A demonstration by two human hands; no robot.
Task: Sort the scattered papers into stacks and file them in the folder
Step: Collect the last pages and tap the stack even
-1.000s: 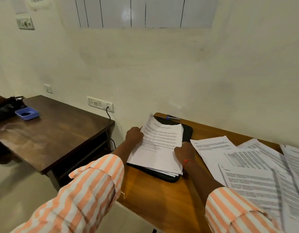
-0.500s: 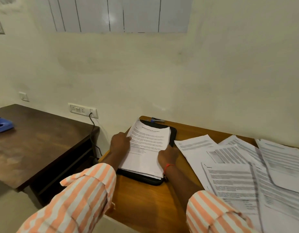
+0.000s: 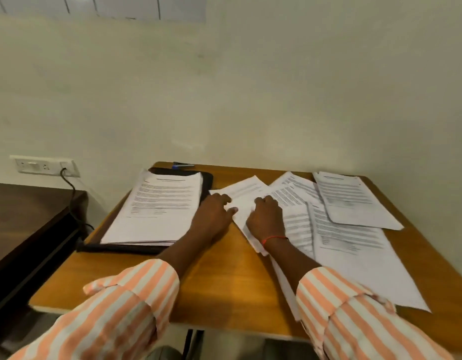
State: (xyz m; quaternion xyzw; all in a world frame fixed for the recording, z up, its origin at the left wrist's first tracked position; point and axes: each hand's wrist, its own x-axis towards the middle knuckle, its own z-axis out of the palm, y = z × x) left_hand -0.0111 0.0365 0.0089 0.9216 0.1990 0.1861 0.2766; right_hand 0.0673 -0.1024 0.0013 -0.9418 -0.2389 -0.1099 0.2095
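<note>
A black folder [image 3: 208,181] lies open at the table's left, bearing a neat stack of printed papers [image 3: 159,206]. To its right, scattered printed sheets [image 3: 346,229] overlap across the table. A loose sheet [image 3: 241,196] lies between the folder and the scatter. My left hand [image 3: 214,215] pinches its left edge, thumb on top. My right hand [image 3: 266,216], with a red thread at the wrist, curls its fingers down onto the same sheet's right part.
The orange-brown wooden table [image 3: 224,289] stands against a cream wall. A blue pen [image 3: 182,165] lies behind the folder. A darker table [image 3: 30,203] stands to the left, below a wall socket [image 3: 45,166] with a black cable plugged in.
Both hands have left the stack on the folder and moved right onto the loose sheet. The camera has swung right and down, so more of the scattered sheets shows.
</note>
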